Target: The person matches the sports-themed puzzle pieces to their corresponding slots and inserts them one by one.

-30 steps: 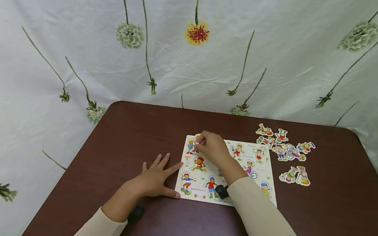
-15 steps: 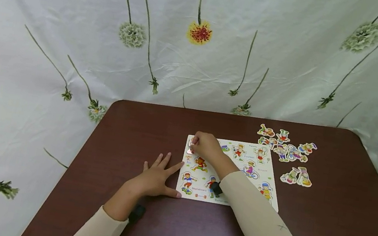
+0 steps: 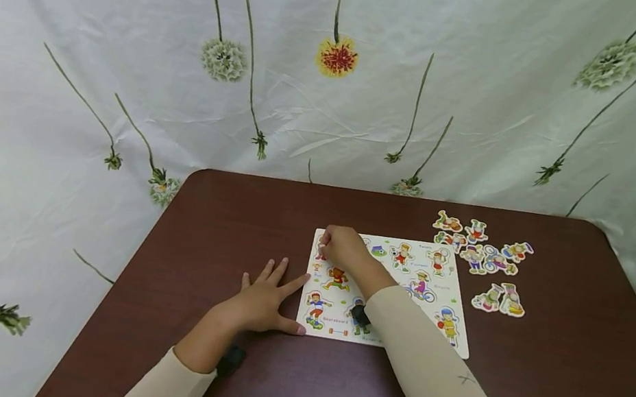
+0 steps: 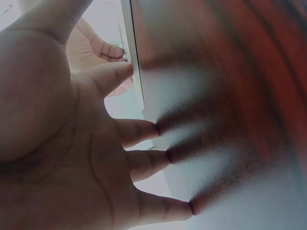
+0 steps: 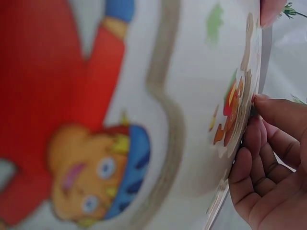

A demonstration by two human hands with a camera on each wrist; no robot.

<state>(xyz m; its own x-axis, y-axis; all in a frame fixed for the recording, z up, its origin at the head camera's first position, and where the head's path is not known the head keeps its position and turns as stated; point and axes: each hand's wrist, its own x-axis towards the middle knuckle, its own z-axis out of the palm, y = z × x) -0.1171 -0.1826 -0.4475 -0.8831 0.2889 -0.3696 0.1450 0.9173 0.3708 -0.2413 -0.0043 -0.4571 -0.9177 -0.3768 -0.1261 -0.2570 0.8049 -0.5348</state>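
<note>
In the head view, a white rectangular puzzle board with colourful figures of children (image 3: 338, 304) lies flat on the dark brown, glossy tabletop (image 3: 216, 210). The left hand (image 3: 257, 303), coming out of a beige sleeve (image 3: 163, 386), is released: its fingers are straight and spread widely, and the thumb touches the near left corner of the board. The right hand (image 3: 345, 248) is over the far left corner, its fingers curled and covering most of the figure there. To the right of the board lie loose flat cut-out pieces (image 3: 474, 256), most of them near one another, two a little closer to the person. Behind stands a white cloth with printed flowers (image 3: 369, 109). In the left wrist view, the palm is seen, the fingertips rest on the tabletop, and the index finger reaches the edge of the board. In the right wrist view, the thumb and bent fingers are close together against the board, beyond the printed runner (image 5: 232, 117); I cannot tell if they are pinching a piece.
</note>
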